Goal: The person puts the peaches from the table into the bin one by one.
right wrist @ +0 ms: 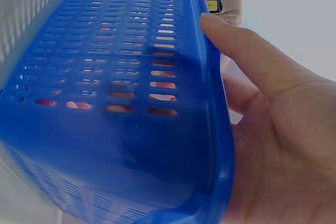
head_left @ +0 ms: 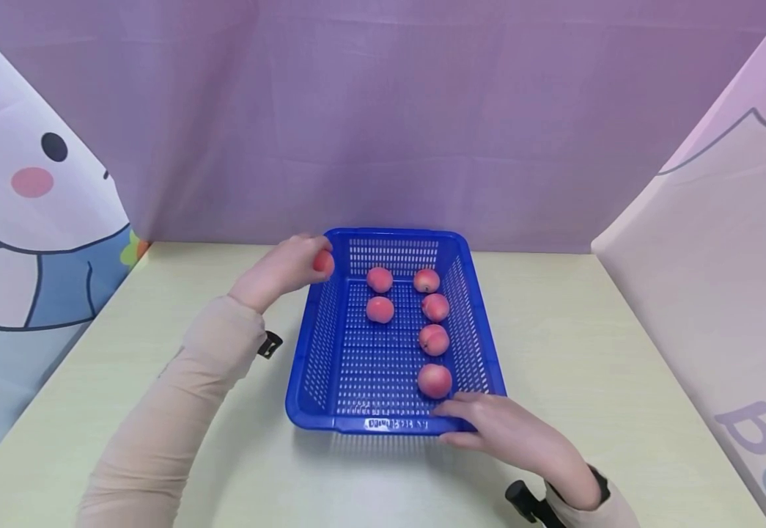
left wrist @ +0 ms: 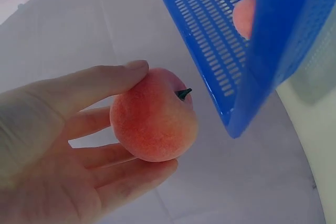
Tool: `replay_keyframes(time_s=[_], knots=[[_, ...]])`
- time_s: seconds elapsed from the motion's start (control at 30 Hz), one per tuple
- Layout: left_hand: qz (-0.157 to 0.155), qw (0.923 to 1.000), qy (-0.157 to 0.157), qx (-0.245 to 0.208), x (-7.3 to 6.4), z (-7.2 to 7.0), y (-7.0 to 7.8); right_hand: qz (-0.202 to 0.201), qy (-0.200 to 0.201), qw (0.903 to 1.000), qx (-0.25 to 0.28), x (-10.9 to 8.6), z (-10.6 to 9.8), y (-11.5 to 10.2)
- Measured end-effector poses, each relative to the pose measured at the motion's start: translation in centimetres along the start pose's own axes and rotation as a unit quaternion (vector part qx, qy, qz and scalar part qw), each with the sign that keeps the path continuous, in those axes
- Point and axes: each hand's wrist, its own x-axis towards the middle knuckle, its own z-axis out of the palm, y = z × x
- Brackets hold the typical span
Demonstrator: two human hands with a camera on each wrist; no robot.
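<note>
My left hand [head_left: 284, 269] holds a peach [left wrist: 155, 116] at the far left corner of a blue plastic basket [head_left: 389, 423]. In the left wrist view the thumb [left wrist: 107, 80] lies along the peach's upper side and the fingers support it from beneath; its small green stem points toward the basket. At the near right corner my right hand [head_left: 504, 431] grips the basket's rim, with fingers reaching over the inner side. Inside, a column of peaches [head_left: 434, 340] lines the right side. Two more peaches [head_left: 380, 309] lie at the far left part of the floor.
The basket stands on a pale table [head_left: 561, 345], its far end near a purple cloth backdrop [head_left: 383, 117]. Printed panels [head_left: 706, 264] rise at both sides. Black straps with mounts [head_left: 533, 504] sit at the wrists.
</note>
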Motion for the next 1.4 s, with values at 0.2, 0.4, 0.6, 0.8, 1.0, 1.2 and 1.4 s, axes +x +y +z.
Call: replay_keyframes(time_s=[0.2, 0.4, 0.6, 0.8, 1.0, 1.2, 1.4], knots=[[0.01, 0.9999, -0.002, 0.008, 0.6, 0.2, 0.9, -0.002, 0.003, 1.0, -0.004, 0.0, 0.0, 0.0], [0.012, 0.9997, -0.016, 0.012, 1.0, 0.4, 2.0, -0.002, 0.005, 1.0, -0.006, 0.0, 0.0, 0.0], [0.024, 0.9993, -0.026, 0.016, 1.3, 0.7, 3.3, -0.007, 0.009, 0.9999, -0.009, 0.0, 0.0, 0.0], [0.011, 0.9988, -0.048, -0.005, 1.7, 1.4, 4.6, -0.005, 0.007, 1.0, -0.003, 0.0, -0.1, 0.1], [0.007, 0.9977, -0.065, -0.015, 2.1, 2.0, 5.4, -0.023, 0.026, 0.9994, -0.008, -0.1, 0.3, 0.2], [0.008, 0.997, -0.074, -0.017, 2.4, 2.4, 5.9, 0.0, 0.007, 1.0, -0.005, 0.0, 0.2, 0.1], [0.021, 0.9965, -0.081, -0.001, 2.6, 3.0, 6.4, 0.005, 0.004, 1.0, -0.006, 0.0, 0.2, 0.1]])
